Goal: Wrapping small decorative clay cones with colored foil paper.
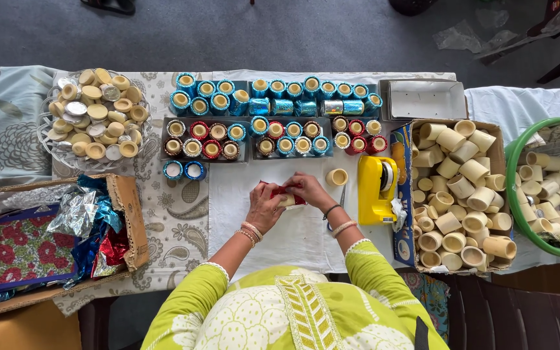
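**A:** What are the hands doing?

**B:** Both meet at the middle of the tabletop (306, 240). The left hand (265, 209) and right hand (308, 189) pinch a small cream cup (287, 200) half covered in red foil (279, 190) — each grip closed on it from its own side, likely so the foil stays tight against the cup.

**A:** And around them?

**B:** Just right of the hands stands one bare cup (337, 177), then a yellow tape dispenser (376, 188) — both within easy reach. Further right, a cardboard box (402, 194) and a green basket (512, 175) hold plain cups. Beyond the hands, trays of foil-wrapped cups (280, 107) sit in rows, blue at the back, red and blue mixed nearer. At left, a glass bowl (95, 116) carries small wax-filled cups, and an open box (128, 214) spills crumpled foil sheets (92, 220).
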